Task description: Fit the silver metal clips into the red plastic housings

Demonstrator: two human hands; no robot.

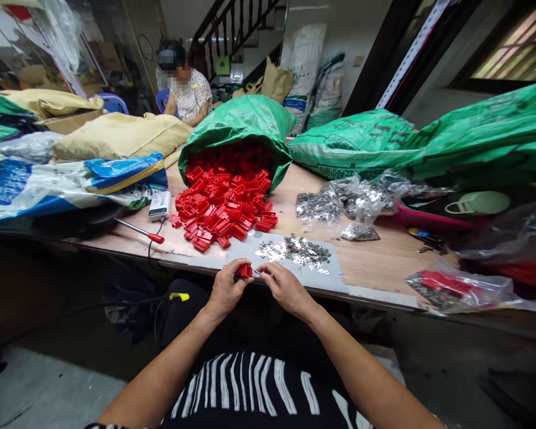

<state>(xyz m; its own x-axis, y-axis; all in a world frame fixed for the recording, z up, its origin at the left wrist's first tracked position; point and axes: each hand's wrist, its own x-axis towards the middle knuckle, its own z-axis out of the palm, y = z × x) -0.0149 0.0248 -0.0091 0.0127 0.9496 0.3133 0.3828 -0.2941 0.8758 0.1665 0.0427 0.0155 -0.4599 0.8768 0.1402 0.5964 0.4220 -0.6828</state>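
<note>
Left hand: curled, thumb and fingers closed around one red piece; a firm but light pinch should keep it from turning.
Red piece: sits in the left hand (227,292) just over the front edge of the tabletop; the red piece (245,270) shows its right end, and keeping that end clear of the fingers would help.
Right hand: fingertips drawn together on a thin metal bit; the right hand (288,291) does best guiding it straight, without twisting.
Metal bit: the metal bit (257,272) points toward the red piece; whether they touch is too small to tell, so line them up by eye before any pressing.
Grey sheet: just beyond the hands, the grey sheet (333,283) bears loose metal pieces (295,250), spread within short reach of the right hand.
Red heap: the red heap (223,214) spills from a green sack (245,116) onto the tabletop (379,265); best kept off the sheet.
Red-handled tool: well to the left, the red-handled tool (154,237) lies near the front edge, away from both hands.
</note>
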